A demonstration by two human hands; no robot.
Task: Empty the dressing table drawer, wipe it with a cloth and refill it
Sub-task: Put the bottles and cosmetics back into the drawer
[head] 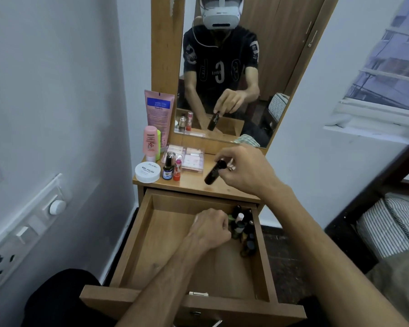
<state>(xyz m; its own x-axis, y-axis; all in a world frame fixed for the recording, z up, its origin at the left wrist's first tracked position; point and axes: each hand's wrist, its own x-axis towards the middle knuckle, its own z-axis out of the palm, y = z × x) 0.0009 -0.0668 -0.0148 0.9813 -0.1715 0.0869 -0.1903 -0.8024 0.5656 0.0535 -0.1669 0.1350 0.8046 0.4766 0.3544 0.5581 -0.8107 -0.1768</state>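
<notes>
Two hands are at work, and each has fingers curled round something. My right hand [243, 169] pinches a dark tube [215, 172] by its upper end, so it hangs tilted above the dressing table top [198, 185], not yet set down. My left hand [210, 226] is down inside the open drawer [175, 244], fingers bunched against the cluster of small bottles [242, 228] crowded along the right wall; it looks clenched on one of them, though my knuckles cover the grip and I cannot say for sure which bottle, or whether I hold more than one.

What could go wrong: the tube is held only at one end, so a loose pinch might let it drop onto the top and roll off the front edge into the drawer. The spot beside it is tight too. A clear case [194, 159], a nail polish bottle [168, 168], a red-capped bottle [178, 168] and a white jar [147, 172] stand close together, with a pink bottle [149, 143] and a pink tube [158, 112] behind, and a careless placement could topple the narrow ones. In the drawer, lifting one bottle from the packed group may knock its neighbours over.

Hard to make out: the bottles are dark and blurred, so I cannot count them. I see no cloth anywhere. The drawer front is cut off at the bottom edge.
</notes>
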